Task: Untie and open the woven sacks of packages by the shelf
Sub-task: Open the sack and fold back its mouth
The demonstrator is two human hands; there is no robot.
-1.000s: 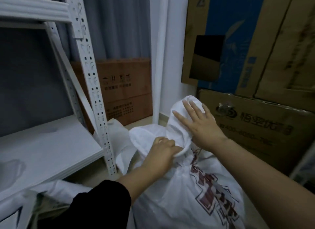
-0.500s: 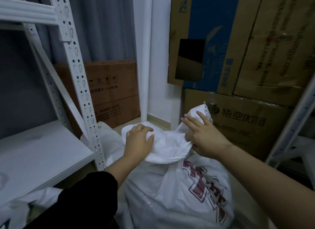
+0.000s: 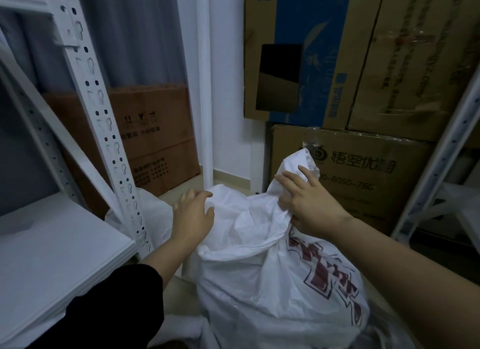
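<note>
Head view, sack: I see the white woven sack (image 3: 259, 283) standing on the floor between the white shelf (image 3: 65, 244) and the cardboard boxes (image 3: 350, 172).
Head view, right hand: my right hand (image 3: 309, 205) pinches the raised flap of the sack mouth, thumb and lower fingers closed on the fabric, index finger straight.
Head view, left hand: my left hand (image 3: 193, 213) rests on the left edge of the mouth, fingers loosely spread, gripping nothing.
Head view, mouth: the crumpled fabric lies between both hands.
</note>
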